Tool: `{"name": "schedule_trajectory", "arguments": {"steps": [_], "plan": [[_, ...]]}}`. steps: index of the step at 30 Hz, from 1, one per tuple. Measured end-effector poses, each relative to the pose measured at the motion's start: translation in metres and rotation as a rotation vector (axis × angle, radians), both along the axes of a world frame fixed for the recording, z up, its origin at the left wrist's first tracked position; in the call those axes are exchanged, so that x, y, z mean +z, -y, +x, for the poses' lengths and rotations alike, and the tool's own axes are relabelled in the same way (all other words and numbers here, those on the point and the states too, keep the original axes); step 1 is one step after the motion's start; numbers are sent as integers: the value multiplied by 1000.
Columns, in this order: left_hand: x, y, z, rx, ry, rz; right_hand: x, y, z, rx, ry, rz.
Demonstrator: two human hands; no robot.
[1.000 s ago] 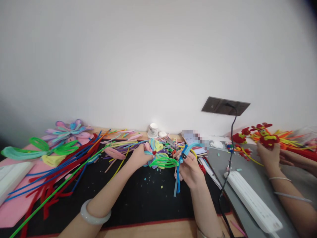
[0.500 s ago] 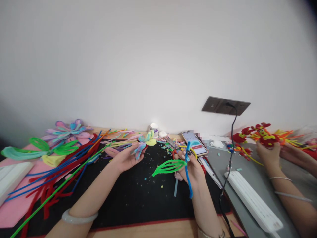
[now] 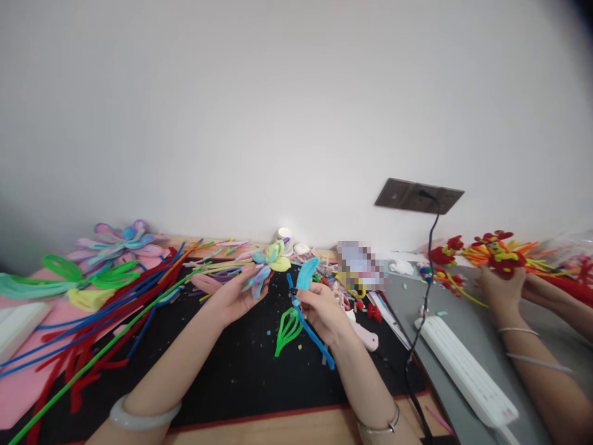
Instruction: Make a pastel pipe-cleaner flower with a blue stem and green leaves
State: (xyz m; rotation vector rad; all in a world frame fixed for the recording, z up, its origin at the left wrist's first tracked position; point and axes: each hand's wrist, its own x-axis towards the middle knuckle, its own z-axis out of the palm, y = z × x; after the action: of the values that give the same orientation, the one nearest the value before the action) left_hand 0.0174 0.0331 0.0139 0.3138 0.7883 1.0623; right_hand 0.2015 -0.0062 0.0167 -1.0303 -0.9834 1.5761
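Note:
My left hand [image 3: 241,293] is closed around a small pipe-cleaner flower [image 3: 271,259] with yellow, blue and purplish petals. My right hand [image 3: 322,309] pinches a blue pipe-cleaner stem [image 3: 319,342]. On that stem sit a green looped leaf [image 3: 288,330], hanging down to the left, and a blue leaf [image 3: 306,273] pointing up. Flower and stem are apart, with a short gap between the two hands. Below them lies a black mat [image 3: 241,377] strewn with tiny clippings.
To the left are blue and red pipe cleaners [image 3: 92,334], a large pastel flower [image 3: 127,238] and a white box [image 3: 21,327]. Right lie a blurred phone [image 3: 361,266], a power strip [image 3: 467,368] and a black cord [image 3: 424,303]. Another person's hands [image 3: 503,287] hold a red figure [image 3: 503,256].
My right hand has moved left toward the flower, turning the blue stem so it slants and the blue leaf shows. A pink-handled tool is now uncovered. My left hand stays nearly still.

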Motion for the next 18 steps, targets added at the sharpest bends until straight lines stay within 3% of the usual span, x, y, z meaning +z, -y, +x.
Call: {"name": "schedule_trajectory", "arguments": {"steps": [9,18], "plan": [[-1,5,5,8,-94,162,12,-7,-15,55,-5,-104],[1,9,5,-20,-247,341,10,-9,-14,50,-14,-156]]}}
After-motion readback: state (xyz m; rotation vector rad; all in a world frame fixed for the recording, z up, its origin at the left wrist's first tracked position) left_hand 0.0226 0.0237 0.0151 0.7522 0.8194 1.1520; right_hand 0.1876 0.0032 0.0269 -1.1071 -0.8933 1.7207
